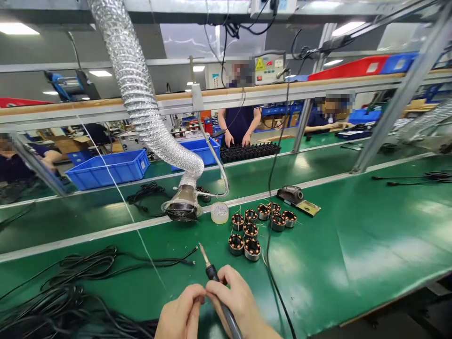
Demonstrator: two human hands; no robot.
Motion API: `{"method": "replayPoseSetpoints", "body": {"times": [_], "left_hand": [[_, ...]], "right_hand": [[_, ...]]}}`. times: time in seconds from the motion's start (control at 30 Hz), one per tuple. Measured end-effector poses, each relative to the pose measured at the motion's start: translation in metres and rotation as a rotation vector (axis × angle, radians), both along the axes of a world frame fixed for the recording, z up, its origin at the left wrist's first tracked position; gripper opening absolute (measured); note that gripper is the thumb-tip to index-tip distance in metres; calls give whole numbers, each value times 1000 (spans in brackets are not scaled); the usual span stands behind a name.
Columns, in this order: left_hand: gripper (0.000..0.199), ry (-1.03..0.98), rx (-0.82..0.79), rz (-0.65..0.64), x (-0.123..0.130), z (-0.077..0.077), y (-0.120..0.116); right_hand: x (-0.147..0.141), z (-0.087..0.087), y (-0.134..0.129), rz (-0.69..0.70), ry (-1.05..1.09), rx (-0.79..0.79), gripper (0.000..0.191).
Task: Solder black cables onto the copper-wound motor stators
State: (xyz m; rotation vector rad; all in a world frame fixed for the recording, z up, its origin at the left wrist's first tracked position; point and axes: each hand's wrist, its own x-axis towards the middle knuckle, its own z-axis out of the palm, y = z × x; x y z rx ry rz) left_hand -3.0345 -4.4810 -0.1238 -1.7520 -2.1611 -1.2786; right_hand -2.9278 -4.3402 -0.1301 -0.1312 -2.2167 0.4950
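My right hand (237, 297) is closed around the dark handle of a soldering iron (211, 271), whose tip points up and away over the green bench. Close against it, at the bottom of the view, my left hand (181, 311) has its thumb and fingers pinched together. What the left fingers hold, if anything, is too small to make out. Beyond the iron's tip, to the right, lie several motor stators with copper windings (252, 249), some with thin wire ends sticking out. Behind them is a small round whitish tub (219, 213).
Black cables (84, 268) lie coiled at left. A fume extraction hose (141, 94) hangs down to a hood (181, 205). The soldering iron stand (298, 197) is at back right. A black cord (269, 235) crosses the bench. Co-workers sit or stand across the bench.
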Motion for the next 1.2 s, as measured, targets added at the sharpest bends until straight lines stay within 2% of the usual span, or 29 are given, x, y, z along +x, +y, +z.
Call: {"method": "replayPoseSetpoints", "body": {"times": [0.1,0.23,0.4,0.47,0.57,0.67,0.77,0.97,1.2], "left_hand": [[25,36,-77,-67,-6,10,-7],[35,64,-226,-28,-15,17,-16],[35,218,-435,-28,-19,24,-8],[34,198,-544,12,-32,30,1],[24,219,-640,115,-69,35,16],[17,230,-680,119,-104,30,27],[12,195,-677,65,-121,18,34],[12,138,-616,90,-129,9,40],[6,65,-561,64,-124,3,47]], "right_hand": [[5,-1,4,-12,-27,55,18],[6,-3,6,-21,-84,47,16],[1,-5,5,-34,-154,84,19],[-3,-7,13,-89,-131,135,24],[-9,-15,34,-220,-93,189,37],[-16,-23,55,-343,-140,221,35],[-24,-28,68,-388,-184,279,30],[-28,-29,71,-410,-257,405,36],[-34,-11,67,-454,-290,473,39]]}}
